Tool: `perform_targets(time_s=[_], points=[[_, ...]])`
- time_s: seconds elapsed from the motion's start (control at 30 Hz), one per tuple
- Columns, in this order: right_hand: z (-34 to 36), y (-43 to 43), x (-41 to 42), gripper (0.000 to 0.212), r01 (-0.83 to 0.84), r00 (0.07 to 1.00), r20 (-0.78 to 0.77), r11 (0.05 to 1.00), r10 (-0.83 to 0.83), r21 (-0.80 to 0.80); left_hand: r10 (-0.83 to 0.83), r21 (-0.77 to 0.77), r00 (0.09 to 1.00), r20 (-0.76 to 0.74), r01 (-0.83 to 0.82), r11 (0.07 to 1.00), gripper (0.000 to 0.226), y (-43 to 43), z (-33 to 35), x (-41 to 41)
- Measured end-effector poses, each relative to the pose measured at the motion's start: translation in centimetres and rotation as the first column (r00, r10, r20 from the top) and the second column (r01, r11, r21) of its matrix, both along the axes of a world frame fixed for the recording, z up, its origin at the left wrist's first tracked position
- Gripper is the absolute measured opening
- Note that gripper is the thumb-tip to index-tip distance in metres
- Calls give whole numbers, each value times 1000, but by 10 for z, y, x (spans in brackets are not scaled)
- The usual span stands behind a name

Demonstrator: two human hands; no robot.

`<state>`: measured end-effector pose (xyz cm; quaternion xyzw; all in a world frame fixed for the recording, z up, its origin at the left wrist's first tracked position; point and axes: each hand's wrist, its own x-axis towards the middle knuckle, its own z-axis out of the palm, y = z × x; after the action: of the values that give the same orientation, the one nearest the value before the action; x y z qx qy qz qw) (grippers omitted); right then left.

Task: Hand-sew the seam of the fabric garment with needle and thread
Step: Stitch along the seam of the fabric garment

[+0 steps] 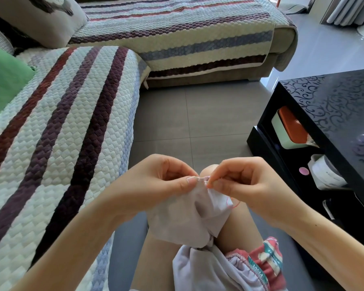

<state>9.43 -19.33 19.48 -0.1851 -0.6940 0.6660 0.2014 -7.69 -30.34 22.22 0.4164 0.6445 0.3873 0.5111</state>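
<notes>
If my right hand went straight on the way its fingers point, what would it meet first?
Probably the pinched edge of the pale fabric, right at the right hand's fingertips; just beyond it, the left hand's thumb. Depth is hard to judge from one view.

home living room | quilted sofa (pixel 72 101) | black coffee table (pixel 334 114)

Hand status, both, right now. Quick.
Left hand: closed, pinching the top edge of the pale fabric.
Right hand: closed, pinching what looks like the needle at that edge; red thread hangs below.
</notes>
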Motion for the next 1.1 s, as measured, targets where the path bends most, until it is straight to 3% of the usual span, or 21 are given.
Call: perform_targets(time_s=[0.17, 0.43, 0.63, 0.7, 0.77, 0.87, 1.0, 1.1], points=[[-3, -3, -1, 13, -15, 998, -61, 995, 9, -95, 13, 10, 994, 106, -15, 1000, 18, 1, -1, 2], [-17, 6, 6, 12, -26, 999, 44, 999, 27, -25, 67, 11, 987, 147, -69, 998, 14, -1, -6, 1], [-16, -1, -3, 8, 14, 999, -34, 1000, -14, -23, 72, 12, 988, 133, -74, 997, 9, 6, -12, 11], [-17, 0, -1, 8, 40, 999, -30, 997, -38, 61, 83, 27, 988, 128, -88, 996, 8, 6, -11, 11], [-20, 3, 4, 12, 158, 986, -12, 916, -165, 369, 112, 33, 988, 109, -116, 993, 9, 6, -10, 10], [-17, 4, 2, 19, 301, 947, -141, 635, -290, 711, 123, 37, 991, 62, -125, 991, 10, 8, -11, 9], [-16, 0, -11, 20, 297, 953, -243, 412, -180, 861, 81, 73, 995, 58, -85, 994, 8, 10, -8, 12], [-17, 1, -15, 21, 301, 953, -286, 451, -104, 840, 70, 96, 997, 27, -73, 993, 7, 11, -8, 12]])
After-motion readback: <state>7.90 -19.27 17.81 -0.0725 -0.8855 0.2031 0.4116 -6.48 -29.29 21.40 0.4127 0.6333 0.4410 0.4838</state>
